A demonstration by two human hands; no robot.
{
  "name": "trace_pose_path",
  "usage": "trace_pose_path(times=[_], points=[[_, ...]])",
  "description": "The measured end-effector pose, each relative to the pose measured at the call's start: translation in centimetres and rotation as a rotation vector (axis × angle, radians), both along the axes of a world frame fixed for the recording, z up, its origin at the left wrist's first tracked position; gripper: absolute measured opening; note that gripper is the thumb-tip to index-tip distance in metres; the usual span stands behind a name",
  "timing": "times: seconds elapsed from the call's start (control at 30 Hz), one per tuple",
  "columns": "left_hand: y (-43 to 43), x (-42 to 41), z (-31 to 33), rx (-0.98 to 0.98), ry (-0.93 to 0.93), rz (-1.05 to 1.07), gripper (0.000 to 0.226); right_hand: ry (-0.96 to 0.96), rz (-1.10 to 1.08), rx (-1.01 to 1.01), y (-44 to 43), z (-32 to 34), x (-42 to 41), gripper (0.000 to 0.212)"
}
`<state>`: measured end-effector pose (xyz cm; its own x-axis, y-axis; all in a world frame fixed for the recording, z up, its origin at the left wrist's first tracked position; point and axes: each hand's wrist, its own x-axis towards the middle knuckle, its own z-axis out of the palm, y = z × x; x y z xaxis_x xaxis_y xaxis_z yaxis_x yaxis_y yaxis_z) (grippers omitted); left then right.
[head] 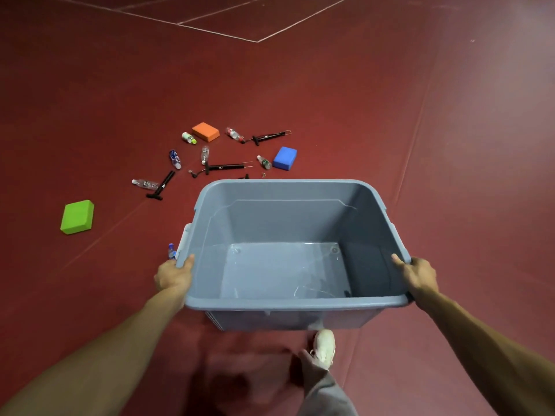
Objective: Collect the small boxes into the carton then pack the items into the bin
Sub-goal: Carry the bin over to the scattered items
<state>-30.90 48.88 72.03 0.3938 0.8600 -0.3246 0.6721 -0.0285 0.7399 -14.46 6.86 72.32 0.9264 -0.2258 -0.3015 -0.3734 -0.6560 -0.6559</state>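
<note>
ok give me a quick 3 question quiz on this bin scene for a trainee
1. True or false: the grey bin already holds bottles.
2. Multiple choice: which foam block lies furthest to the left on the red floor? A) orange block B) green block C) blue block
3. Short answer: how is the person holding the bin?

Key
1. False: its inside shows only bare plastic.
2. B
3. The left hand and the right hand each grip the rim at the near corners, thumbs over the edge.
</note>
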Motion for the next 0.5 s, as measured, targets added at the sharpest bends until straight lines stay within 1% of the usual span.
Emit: trace_pose_path(times=[0.13, 0.23, 0.33, 0.43, 0.5], points=[[1.8, 9.8, -2.3, -0.06, 0.054, -0.044, 0.039, 0.016, 0.019, 0.038, 1.6, -2.4, 10.6, 0.037], [2.0, 17.1, -3.4, -0.108, 0.066, 0.026, 0.043, 0.027, 0.049, 0.06, 2.6, -3.2, 19.7, 0.038], [2.4, 24.0, -3.9, -0.182, 0.049, 0.103, 0.049, 0.061, 0.086, 0.037, 3.6, -3.0, 27.6, 0.039], [3.3, 29.3, -5.7, -0.17, 0.092, 0.108, 0.053, 0.071, 0.113, 0.014, 4.5, -3.0, 34.4, 0.04], [3.3, 32.6, -5.4, -0.175, 0.104, 0.138, 0.05, 0.076, 0.137, 0.003, 5.5, -3.1, 38.7, 0.04]])
